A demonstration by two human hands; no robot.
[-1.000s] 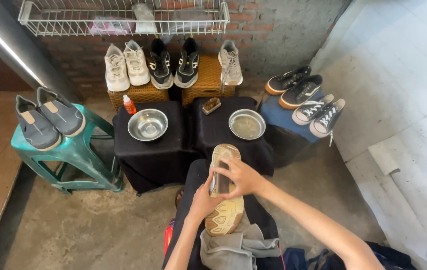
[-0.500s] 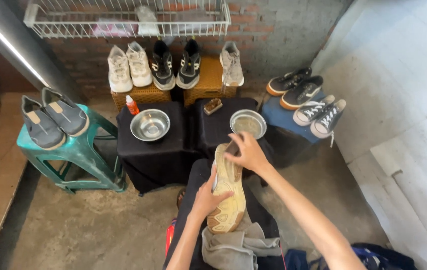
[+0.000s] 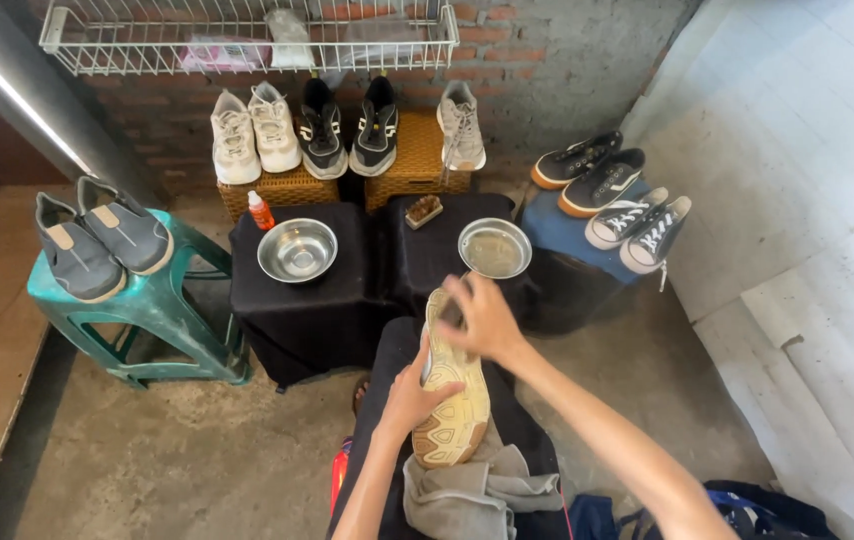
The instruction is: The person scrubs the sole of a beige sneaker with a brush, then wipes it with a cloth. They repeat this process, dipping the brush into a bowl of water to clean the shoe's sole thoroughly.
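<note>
Left hand (image 3: 415,392) grips the yellow-soled shoe (image 3: 452,400), sole up over the lap. Right hand (image 3: 482,320) curled at its toe, contents unclear, blurred. Advice: brace the heel firmly; water bowl (image 3: 494,248) just beyond.

shoe (image 3: 454,400): pale yellow-soled, lying sole-up, toe pointing far, resting near centre on the lap over a grey cloth (image 3: 477,490)

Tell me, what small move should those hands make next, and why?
Probably bring the right hand back down onto the shoe's sole. The left hand holds the shoe sole-up over the lap, and the right hand sits blurred at its toe, near the bowl.
</note>
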